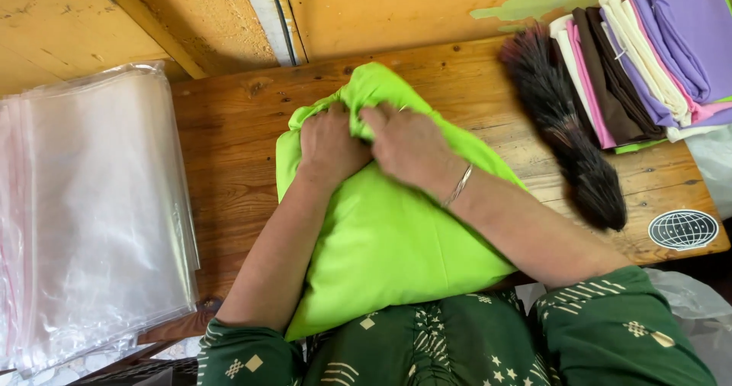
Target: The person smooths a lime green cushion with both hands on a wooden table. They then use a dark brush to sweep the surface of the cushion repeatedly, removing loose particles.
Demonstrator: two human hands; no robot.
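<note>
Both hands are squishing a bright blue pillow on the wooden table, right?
Not quite: the pillow is bright green, not blue. The head view shows the left hand and the right hand both pressing into its top end on the wooden table.

plastic bags (pixel 91 211) left of cloth (pixel 389 241)

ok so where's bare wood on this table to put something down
Bare wood lies between the clear plastic bags and the green fabric, and behind the fabric along the wall. The right side is crowded by the feather duster and the stack of folded fabrics.
</note>
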